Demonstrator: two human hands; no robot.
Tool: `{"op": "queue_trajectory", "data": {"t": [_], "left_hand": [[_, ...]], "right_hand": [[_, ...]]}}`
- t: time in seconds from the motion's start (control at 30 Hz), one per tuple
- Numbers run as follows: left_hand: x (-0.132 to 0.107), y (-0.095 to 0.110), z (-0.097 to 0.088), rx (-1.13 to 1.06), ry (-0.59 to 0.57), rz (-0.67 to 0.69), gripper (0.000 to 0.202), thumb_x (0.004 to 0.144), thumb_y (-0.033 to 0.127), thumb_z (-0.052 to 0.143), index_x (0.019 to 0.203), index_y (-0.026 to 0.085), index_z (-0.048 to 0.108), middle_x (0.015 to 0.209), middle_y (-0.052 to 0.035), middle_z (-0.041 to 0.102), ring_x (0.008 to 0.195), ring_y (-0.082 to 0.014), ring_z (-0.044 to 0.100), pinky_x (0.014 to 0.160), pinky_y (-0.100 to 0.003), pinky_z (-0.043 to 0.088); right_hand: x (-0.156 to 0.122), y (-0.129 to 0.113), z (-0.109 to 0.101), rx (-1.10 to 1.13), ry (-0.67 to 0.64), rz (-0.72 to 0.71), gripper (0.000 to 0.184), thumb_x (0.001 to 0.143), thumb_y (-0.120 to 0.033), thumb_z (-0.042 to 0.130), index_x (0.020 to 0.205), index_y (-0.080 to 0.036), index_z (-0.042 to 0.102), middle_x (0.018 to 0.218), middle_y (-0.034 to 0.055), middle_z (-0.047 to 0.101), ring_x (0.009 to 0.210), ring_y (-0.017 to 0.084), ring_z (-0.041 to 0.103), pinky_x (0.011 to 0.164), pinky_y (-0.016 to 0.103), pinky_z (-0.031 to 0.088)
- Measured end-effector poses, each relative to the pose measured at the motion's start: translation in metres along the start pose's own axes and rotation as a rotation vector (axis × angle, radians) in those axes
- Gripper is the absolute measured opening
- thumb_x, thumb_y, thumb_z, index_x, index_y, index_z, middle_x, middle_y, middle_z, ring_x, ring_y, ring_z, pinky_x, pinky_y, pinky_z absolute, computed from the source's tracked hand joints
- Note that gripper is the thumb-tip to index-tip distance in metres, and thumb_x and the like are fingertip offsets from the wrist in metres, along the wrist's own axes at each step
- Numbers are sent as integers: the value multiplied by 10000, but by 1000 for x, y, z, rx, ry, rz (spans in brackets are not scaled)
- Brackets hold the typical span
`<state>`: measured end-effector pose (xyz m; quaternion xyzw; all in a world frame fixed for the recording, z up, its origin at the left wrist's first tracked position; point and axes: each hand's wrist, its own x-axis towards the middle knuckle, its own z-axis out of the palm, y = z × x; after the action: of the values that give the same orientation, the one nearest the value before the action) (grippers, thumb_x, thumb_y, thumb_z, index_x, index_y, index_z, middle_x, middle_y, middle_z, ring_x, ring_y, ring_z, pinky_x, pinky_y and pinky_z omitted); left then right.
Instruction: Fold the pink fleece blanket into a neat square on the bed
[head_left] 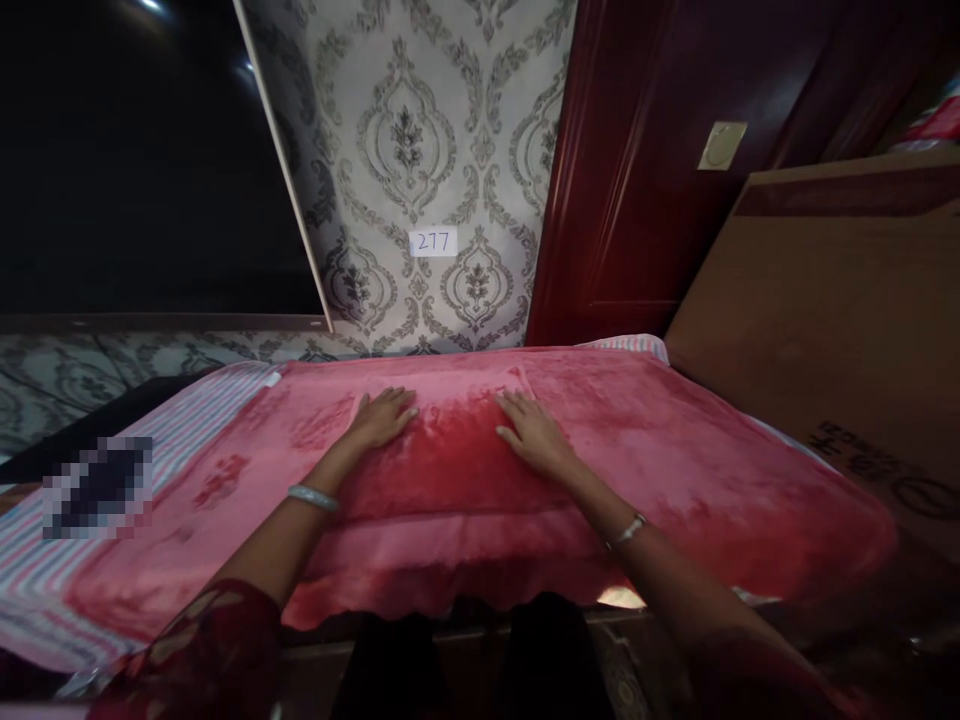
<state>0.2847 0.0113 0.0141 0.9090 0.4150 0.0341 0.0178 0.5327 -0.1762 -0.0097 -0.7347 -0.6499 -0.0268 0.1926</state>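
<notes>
blanket (675,480): red plush cloth, soft nap with slight sheen
sheet (195,420): striped woven cloth, matt
door (637,200): dark red wood, glossy
cardboard (825,320): brown, matt
wallpaper (420,130): patterned paper, faint sheen

Dim overall, brightest on the patterned wallpaper (420,150) at twelve o'clock. Soft sheen across the red blanket (675,440). Near-black at eleven o'clock, with two small glare spots. Strong wide-angle bending toward the edges.
</notes>
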Motion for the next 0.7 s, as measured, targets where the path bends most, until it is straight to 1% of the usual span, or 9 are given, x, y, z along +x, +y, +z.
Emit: {"op": "queue_trajectory", "data": {"t": [0.03,0.1,0.17,0.23,0.37,0.43,0.53,0.7], "left_hand": [[8,2,-4,16,-9,0,611,1028,491,281,1581,247,368,1662,-100,324,1550,-288,248,1240,-590,138],[22,4,-9,37,-18,-14,619,1023,486,300,1592,245,342,1665,-108,313,1551,-294,244,1239,-594,135],[36,3,-8,45,-14,-41,628,1022,498,298,1601,255,318,1672,-109,293,1556,-302,227,1235,-606,137],[45,1,1,52,-14,-82,638,1024,513,286,1606,253,309,1681,-110,268,1561,-320,204,1225,-631,140],[54,-7,27,70,-19,-139,626,1031,522,251,1603,278,315,1689,-82,254,1562,-324,197,1215,-645,164],[56,-10,36,65,-8,-136,628,1029,532,247,1603,287,315,1688,-74,260,1561,-322,200,1212,-642,180],[57,-12,39,42,-4,-134,633,1025,543,250,1601,290,319,1686,-74,266,1561,-324,202,1209,-650,184],[56,-13,36,35,-10,-138,634,1023,536,260,1603,283,315,1687,-78,258,1560,-323,204,1212,-653,177]], "right_hand": [[18,2,-3,-12,-19,79,613,1012,-356,461,1589,-172,364,1648,149,320,1538,293,253,1236,494,235],[51,4,-4,-29,-45,203,611,1030,-381,428,1602,-189,334,1668,150,270,1550,299,214,1226,498,249],[75,5,2,-45,-43,264,587,1051,-410,370,1609,-236,319,1683,124,237,1558,302,184,1226,520,231],[88,8,15,-63,-54,290,575,1060,-450,327,1609,-277,318,1692,93,222,1563,312,155,1226,558,207],[91,21,43,-75,-119,317,597,1055,-535,281,1610,-316,306,1694,65,227,1563,314,146,1209,595,221],[89,25,51,-76,-115,321,601,1051,-547,271,1611,-331,298,1695,59,225,1560,312,157,1201,596,237],[88,27,53,-75,-100,314,598,1048,-544,271,1606,-333,314,1691,59,239,1555,309,180,1201,591,242],[86,24,48,-68,-105,322,599,1048,-533,276,1606,-319,317,1693,63,229,1557,307,175,1204,589,236]]}}
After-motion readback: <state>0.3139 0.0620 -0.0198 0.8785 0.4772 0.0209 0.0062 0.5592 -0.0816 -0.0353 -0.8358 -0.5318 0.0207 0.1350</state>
